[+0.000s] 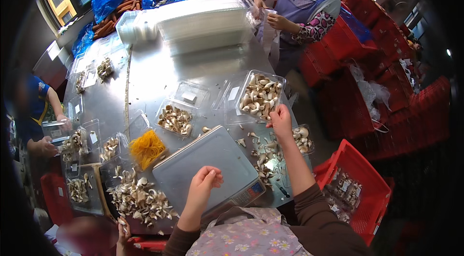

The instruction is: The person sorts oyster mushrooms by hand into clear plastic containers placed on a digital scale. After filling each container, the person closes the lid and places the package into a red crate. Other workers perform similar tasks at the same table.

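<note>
My right hand (281, 120) is at the near right corner of an open clear plastic tray filled with oyster mushrooms (261, 94); its fingers are curled at the rim, and whether they pinch the tray or a mushroom cannot be told. My left hand (207, 179) hovers, with fingers loosely curled and nothing seen in it, over the bare platform of a digital scale (206, 158). A second clear tray of mushrooms (175, 120) lies beyond the scale. Loose mushrooms (139, 198) are heaped left of the scale, beside yellow rubber bands (146, 148). More mushrooms and scraps (266, 158) lie to its right.
Stacked clear plastic trays (203, 20) stand at the table's far side, near carrots (128, 1) and blue bags. A red crate (357, 194) with packed mushrooms is at my right; more red crates (340, 38) stand behind. Co-workers are at the far right, left and lower left.
</note>
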Demonstrator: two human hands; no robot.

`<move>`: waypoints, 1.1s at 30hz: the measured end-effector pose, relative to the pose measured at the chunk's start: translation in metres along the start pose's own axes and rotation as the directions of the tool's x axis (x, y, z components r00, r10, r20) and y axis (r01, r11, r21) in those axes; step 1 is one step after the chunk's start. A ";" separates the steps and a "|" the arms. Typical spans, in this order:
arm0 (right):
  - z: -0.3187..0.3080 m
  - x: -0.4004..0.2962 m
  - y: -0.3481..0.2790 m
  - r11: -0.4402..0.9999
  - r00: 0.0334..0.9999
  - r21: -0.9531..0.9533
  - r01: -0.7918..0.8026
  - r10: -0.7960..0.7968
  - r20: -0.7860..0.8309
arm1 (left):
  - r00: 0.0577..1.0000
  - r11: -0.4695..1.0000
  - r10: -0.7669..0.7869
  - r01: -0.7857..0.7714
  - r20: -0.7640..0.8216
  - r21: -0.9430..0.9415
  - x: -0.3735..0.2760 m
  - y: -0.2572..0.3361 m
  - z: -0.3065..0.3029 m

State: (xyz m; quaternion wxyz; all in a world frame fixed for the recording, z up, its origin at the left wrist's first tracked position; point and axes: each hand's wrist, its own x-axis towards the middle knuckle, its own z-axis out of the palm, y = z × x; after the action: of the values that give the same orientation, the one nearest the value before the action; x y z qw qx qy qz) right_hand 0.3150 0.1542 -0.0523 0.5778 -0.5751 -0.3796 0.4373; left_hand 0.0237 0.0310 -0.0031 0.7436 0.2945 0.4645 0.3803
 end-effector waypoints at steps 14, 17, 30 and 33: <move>0.042 -0.242 0.003 0.925 0.941 0.300 -0.234 0.139 0.308 | 0.977 0.932 0.206 -0.215 -0.061 -0.293 -0.045 -0.042 0.010; 0.037 -0.249 0.013 0.983 0.938 0.078 -0.164 0.131 0.321 | 0.967 0.929 0.234 -0.253 -0.104 -0.270 -0.066 -0.052 0.002; 0.063 -0.246 0.022 0.863 0.939 0.427 -0.269 0.137 0.314 | 0.889 0.904 0.422 -0.427 -0.177 0.009 -0.122 -0.102 -0.017; 0.062 -0.260 0.010 0.853 0.936 0.460 -0.248 0.087 0.342 | 0.856 0.867 0.483 -0.497 -0.186 -0.038 -0.124 -0.118 -0.027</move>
State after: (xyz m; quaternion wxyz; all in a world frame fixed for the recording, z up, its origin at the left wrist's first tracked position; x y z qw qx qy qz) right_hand 0.1699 -0.0701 -0.0429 0.5985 -0.3630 -0.2879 0.6536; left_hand -0.0015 -0.1336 -0.0493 0.5914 0.3379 0.4194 0.6001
